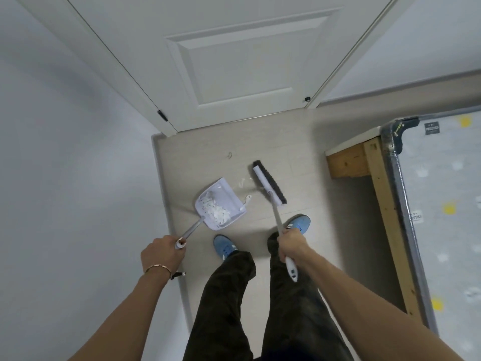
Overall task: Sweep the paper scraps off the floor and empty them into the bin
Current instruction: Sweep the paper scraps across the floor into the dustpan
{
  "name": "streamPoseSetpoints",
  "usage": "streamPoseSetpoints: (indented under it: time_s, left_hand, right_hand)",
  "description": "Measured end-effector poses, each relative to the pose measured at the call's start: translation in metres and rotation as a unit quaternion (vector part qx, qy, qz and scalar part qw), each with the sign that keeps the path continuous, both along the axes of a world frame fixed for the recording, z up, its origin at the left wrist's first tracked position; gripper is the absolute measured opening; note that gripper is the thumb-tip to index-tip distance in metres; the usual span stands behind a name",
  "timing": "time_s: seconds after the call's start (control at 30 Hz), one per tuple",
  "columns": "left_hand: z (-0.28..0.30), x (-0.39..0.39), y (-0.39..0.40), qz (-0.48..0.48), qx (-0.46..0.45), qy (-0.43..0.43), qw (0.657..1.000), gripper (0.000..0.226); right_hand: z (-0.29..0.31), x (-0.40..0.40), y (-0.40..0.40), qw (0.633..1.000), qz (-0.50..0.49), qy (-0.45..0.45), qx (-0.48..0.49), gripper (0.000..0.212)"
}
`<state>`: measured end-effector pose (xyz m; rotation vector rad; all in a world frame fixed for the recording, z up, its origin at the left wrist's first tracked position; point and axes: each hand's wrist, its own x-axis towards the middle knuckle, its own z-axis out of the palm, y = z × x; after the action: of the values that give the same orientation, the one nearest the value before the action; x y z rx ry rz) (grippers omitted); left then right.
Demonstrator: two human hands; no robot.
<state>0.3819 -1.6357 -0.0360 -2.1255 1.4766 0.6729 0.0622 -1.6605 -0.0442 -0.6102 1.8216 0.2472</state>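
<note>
Down on the pale floor [299,142] before the shut white door [239,61], I have the white dustpan [221,201] on its long handle, gripped near the top end by my left hand [162,252], fingers wrapped around the shaft. Inside the pan sits a heap of white paper scraps [217,211], gathered toward the back wall near the handle; the front half of the pan is bare. Its mouth faces up and to the right, toward the broom head, and its handle runs down-left to my fist.

My right hand [290,246] is curled round the broom [269,182] handle, whose white end pokes out below my fist. The shaft runs up from there to the head, whose long axis lies diagonally, from upper left to lower right, with dark bristles along its far edge.

Between pan and broom I see a loose scrap [247,197] just beside the pan's lip, and a fainter whitish smear [243,182] above it that I cannot make out clearly. A small dark mark [229,154] lies nearer the door; I cannot tell what it is. My blue shoes [225,247] stand behind the tools. At right, a wooden frame [364,162] and a wrapped mattress [442,204] are cut off by the edge.
</note>
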Motion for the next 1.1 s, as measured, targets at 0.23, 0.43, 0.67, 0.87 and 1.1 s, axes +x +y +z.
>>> streamPoseSetpoints:
  time_s: [0.23, 0.43, 0.67, 0.87, 1.1]
  left_hand:
    - [0.002, 0.005, -0.002, 0.001, -0.001, 0.018, 1.0, 0.033]
    - [0.009, 0.008, 0.005, 0.028, 0.004, 0.04, 0.999, 0.029]
    - [0.011, 0.003, 0.012, 0.044, -0.012, 0.036, 0.998, 0.036]
    - [0.01, 0.005, 0.01, 0.052, -0.001, 0.04, 0.998, 0.034]
    - [0.013, 0.001, 0.006, 0.053, 0.01, 0.036, 0.998, 0.03]
  right_hand:
    - [0.028, 0.02, 0.002, 0.994, 0.079, -0.046, 0.056, 0.022]
    - [0.078, -0.011, -0.028, 0.987, -0.109, -0.114, 0.038, 0.023]
    - [0.069, -0.016, -0.066, 0.996, 0.077, -0.003, -0.047, 0.031]
    - [0.028, 0.032, -0.039, 0.98, 0.198, -0.009, 0.021, 0.019]
    - [0.031, 0.053, -0.004, 0.994, 0.056, -0.085, 0.028, 0.024]
